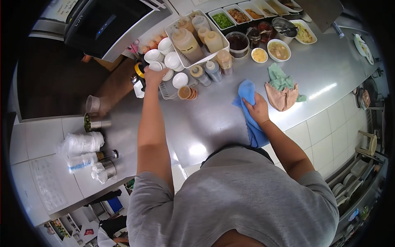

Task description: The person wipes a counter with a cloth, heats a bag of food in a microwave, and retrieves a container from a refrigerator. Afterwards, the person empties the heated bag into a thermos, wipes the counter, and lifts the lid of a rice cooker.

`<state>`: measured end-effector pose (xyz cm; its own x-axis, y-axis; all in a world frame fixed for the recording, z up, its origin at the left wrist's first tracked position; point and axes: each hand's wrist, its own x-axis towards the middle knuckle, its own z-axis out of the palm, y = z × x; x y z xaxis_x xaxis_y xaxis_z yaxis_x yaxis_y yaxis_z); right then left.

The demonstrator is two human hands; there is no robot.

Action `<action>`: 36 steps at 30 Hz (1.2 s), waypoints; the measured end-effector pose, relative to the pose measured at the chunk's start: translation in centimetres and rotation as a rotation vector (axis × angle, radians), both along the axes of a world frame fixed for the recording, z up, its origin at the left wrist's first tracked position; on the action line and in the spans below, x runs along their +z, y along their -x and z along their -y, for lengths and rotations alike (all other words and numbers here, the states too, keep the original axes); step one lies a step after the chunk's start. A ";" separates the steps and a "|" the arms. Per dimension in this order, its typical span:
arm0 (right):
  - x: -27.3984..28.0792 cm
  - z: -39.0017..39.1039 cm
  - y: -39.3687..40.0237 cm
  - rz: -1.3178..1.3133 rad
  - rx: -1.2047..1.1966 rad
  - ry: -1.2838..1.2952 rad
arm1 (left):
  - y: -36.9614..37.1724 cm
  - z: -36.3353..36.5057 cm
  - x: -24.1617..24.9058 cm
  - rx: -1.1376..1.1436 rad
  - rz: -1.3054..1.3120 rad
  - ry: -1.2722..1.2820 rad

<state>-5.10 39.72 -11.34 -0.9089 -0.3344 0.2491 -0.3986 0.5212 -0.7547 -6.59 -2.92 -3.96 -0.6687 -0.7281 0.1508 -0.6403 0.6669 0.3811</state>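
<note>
My right hand (258,108) is closed around a blue cloth (246,89), which hangs down along the edge of the steel counter. Reaching forward, my left hand (156,75) is at the stacks of small white dishes (173,61), right beside a black and yellow object (140,71). Its fingertips are mostly hidden, and I cannot tell whether it grips anything. A white dish stack (180,80) sits in a plastic basket (168,91) close to my left wrist. Green cloth (280,78) and peach cloth (281,97) lie crumpled to the right of my right hand.
Squeeze bottles (213,71) stand before a white bin (185,64) of larger bottles. Food trays (221,19), a soup bowl (279,50) and a pot (238,44) line the back. Wrapped containers (82,143) and a metal canister (97,122) stand at left. Another person (110,230) shows lower left.
</note>
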 end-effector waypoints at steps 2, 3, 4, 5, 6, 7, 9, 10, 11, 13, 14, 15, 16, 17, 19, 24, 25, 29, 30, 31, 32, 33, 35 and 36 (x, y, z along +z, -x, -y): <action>0.6 0.0 -0.1 -0.018 0.007 0.037 | 0.2 0.2 -0.6 -0.007 -0.136 0.377; 0.9 0.0 -0.2 -0.022 0.004 0.057 | 0.0 -0.1 -0.5 -0.015 -0.203 0.567; 0.7 -0.1 -0.1 -0.022 -0.006 0.045 | -0.6 -1.1 0.6 -0.024 -0.219 0.370; 0.3 0.0 -0.1 -0.019 -0.014 0.034 | -1.8 -2.0 1.8 -0.032 -0.229 0.174; 0.1 -0.1 -0.1 -0.015 -0.018 0.022 | -2.4 -2.9 2.5 -0.034 -0.234 -0.024; 0.0 -0.2 -0.1 -0.011 -0.015 0.008 | -2.5 -3.4 1.9 -0.105 -0.099 -0.099; -0.1 -0.2 0.0 -0.001 0.006 -0.020 | -2.9 -4.2 0.0 -0.217 0.142 -0.179; -0.1 -0.1 0.0 -0.011 0.011 0.003 | -2.6 -4.6 -0.5 -0.262 0.241 -0.184; 0.0 0.0 0.0 -0.025 0.012 0.026 | -2.1 -4.8 -0.8 -0.262 0.337 -0.190; 0.2 0.1 0.0 -0.032 0.011 0.050 | -0.8 -5.4 -0.8 -0.268 0.525 -0.208; 0.2 0.1 0.0 -0.025 0.009 0.051 | -0.3 -5.6 -0.7 -0.268 0.555 -0.190; 0.1 -0.1 0.0 -0.018 0.006 0.053 | 0.2 -5.7 -0.6 -0.269 0.587 -0.171; 0.1 -0.2 0.0 -0.021 0.005 0.039 | 0.4 -5.9 -0.5 -0.269 0.619 -0.152; -0.1 -0.2 0.0 -0.022 0.004 0.028 | 0.4 -6.1 -0.4 -0.302 0.598 -0.147; 0.0 0.0 -0.1 -0.027 0.007 0.030 | 0.1 -6.5 -0.2 -0.367 0.559 -0.128; -0.4 -0.2 0.0 -0.021 -0.002 0.054 | 0.0 -6.1 -0.6 -0.384 0.559 -0.169; -0.5 -0.3 -0.1 -0.021 -0.004 0.049 | -0.4 -6.1 -0.3 -0.381 0.582 -0.173; -0.5 -0.4 0.2 -0.030 0.007 0.011 | -0.4 -5.4 1.9 -0.400 0.530 -0.021; -0.5 -0.4 0.0 -0.030 0.017 -0.008 | -0.3 -5.3 2.4 -0.427 0.517 0.012; -0.4 -0.3 -0.4 -0.005 0.015 0.000 | -0.7 -5.2 2.6 -0.448 0.507 0.039; -0.3 -0.3 -0.5 0.013 0.015 0.009 | -1.0 -5.0 2.2 -0.466 0.592 0.034; -0.1 -0.2 0.0 0.019 0.009 0.021 | -0.6 -4.7 1.3 -0.490 0.667 0.037; 0.1 -0.2 0.1 -0.021 0.007 0.054 | 0.1 -2.7 -2.6 -0.538 0.795 0.076; 0.0 -0.2 0.0 -0.039 0.003 0.069 | 0.3 -3.1 -2.1 -0.509 0.783 0.043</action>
<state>-5.06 39.96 -11.31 -0.8968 -0.3183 0.3073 -0.4304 0.4671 -0.7724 -6.88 0.16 -6.11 -0.8279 -0.3242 -0.4576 -0.3315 0.9411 -0.0670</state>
